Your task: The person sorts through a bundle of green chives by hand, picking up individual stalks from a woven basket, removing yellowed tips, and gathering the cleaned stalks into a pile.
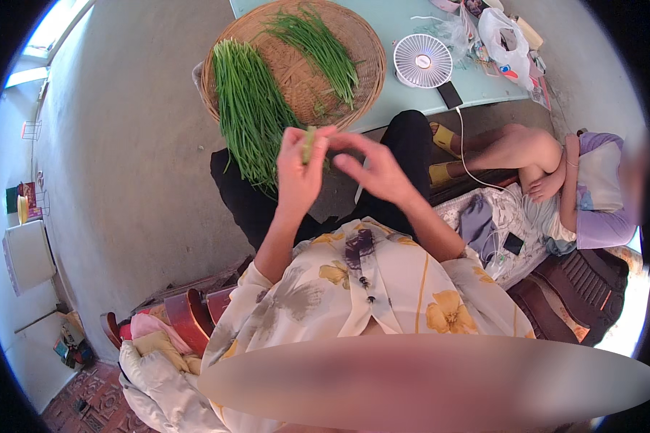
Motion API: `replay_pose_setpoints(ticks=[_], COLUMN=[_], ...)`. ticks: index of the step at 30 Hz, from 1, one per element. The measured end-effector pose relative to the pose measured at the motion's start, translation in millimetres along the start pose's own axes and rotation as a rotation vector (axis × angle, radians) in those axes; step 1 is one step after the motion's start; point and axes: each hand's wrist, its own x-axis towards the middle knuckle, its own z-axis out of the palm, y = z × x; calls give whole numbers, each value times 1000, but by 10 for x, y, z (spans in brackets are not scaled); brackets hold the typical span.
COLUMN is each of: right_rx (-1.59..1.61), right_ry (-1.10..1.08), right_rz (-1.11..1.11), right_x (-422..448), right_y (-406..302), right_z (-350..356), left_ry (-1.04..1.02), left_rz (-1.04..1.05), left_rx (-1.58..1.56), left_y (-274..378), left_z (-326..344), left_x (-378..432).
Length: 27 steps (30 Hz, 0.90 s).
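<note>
A large bundle of long green stalks, like garlic chives (246, 103), lies along the left side of a round woven basket (376, 70) and hangs over its near rim. A smaller bunch of the same greens (322, 51) rests on the basket's right half, with loose bits below it. In front of the near rim, my left hand (301, 165) pinches a short green piece (308, 145) between thumb and fingers. My right hand (371, 168) is beside it, thumb and fingers apart, its fingertips close to the left hand's; nothing shows in it.
The basket stands on a pale green table (471, 89). To its right are a white round fan (423, 61), a black power bank (449, 95) with a white cable, and plastic bags (504, 46). Another person (574, 178) sits at the right, near a phone (513, 243) on the padded seat.
</note>
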Motion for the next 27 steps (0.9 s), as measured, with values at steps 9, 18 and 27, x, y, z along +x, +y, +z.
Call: replay_pose_setpoints(ticks=[9, 18, 27], right_rx=[85, -236, -17], right_ry=[-136, -258, 221], right_rz=[199, 227, 56], right_x=[-282, -991, -324], right_y=[113, 668, 204], right_z=[407, 44, -193], left_ry=[20, 563, 477], left_rz=[-303, -282, -280], left_rx=[-349, -884, -468], left_y=[-196, -116, -3], left_z=[-151, -679, -588], left_x=[-71, 180, -4])
